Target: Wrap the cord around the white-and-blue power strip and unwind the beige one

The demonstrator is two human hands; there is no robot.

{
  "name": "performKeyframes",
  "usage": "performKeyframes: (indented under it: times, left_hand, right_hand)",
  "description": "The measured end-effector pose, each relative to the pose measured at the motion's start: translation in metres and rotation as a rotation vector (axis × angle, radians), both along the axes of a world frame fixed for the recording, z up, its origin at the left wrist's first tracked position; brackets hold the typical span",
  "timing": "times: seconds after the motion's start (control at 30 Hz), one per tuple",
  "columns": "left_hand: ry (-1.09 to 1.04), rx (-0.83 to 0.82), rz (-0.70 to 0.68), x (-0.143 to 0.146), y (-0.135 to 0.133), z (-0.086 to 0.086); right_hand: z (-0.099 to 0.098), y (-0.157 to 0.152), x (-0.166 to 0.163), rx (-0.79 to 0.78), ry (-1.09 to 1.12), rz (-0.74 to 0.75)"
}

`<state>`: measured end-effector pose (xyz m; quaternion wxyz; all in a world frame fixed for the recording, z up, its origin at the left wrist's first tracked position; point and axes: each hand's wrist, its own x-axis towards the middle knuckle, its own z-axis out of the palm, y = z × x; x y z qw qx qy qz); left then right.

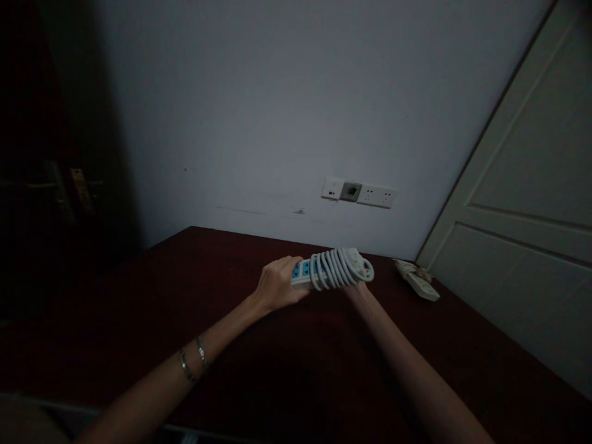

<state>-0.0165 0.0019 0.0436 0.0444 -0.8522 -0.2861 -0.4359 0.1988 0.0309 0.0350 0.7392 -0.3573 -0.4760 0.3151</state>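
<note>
I hold a white power strip (303, 270) with blue sockets just above a dark red table (139, 308). Its white cable (335, 268) is wound in several loops around the strip's right half. My left hand (277, 285) grips the strip's left end, fingers closed round it. My right hand (356, 290) sits under the coiled end, mostly hidden by the cable, and seems to support it.
A second white power strip (419, 280) lies on the table at the far right, near a white door (531, 234). Wall sockets (359, 193) are set in the pale wall above the table. A dark door with a handle (69, 191) stands at left.
</note>
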Motion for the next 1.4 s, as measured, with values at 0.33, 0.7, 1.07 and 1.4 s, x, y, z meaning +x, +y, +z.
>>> performKeyframes:
  times: [0.33,0.7,1.07,1.4]
  left_hand:
    - [-0.016,-0.434,0.314,0.002,0.008,-0.003]
    - [0.082,-0.517,0.371,0.006,0.013,-0.016]
    - [0.302,-0.182,0.497,0.002,0.019,-0.03]
    - [0.329,-0.123,0.556,0.001,0.018,-0.035]
  right_hand:
    - [-0.05,-0.079,-0.035,-0.238,0.45,-0.056]
    - [-0.044,-0.098,-0.052,-0.175,-0.143,-0.273]
    - [-0.041,-0.096,-0.061,-0.23,-0.663,-0.133]
    - [-0.027,-0.08,-0.073,0.008,-0.8,0.007]
